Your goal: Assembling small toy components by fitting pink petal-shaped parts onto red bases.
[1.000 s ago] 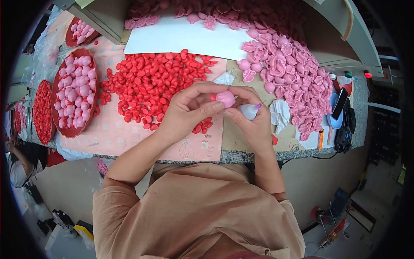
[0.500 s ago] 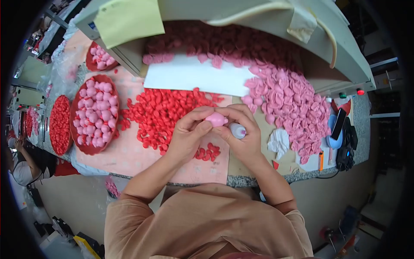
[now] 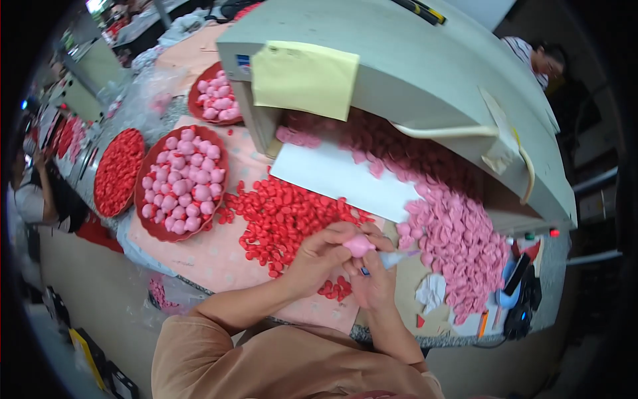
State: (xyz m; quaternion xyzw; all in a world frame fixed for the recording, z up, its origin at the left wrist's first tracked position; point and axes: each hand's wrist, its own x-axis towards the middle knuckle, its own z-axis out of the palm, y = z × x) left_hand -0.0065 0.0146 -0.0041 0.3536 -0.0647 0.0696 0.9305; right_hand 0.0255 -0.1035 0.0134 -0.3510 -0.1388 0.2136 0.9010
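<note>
With the left hand [image 3: 316,263], pinching a pink piece [image 3: 359,246] between thumb and fingers. With the right hand [image 3: 373,287], clasping a pale bottle [image 3: 391,259] just beside it.

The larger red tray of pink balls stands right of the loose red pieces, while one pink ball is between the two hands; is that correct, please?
The side is wrong: the head view shows the larger red tray of pink balls left of the loose red pieces, while one pink ball is between the left hand and the right hand.
</note>
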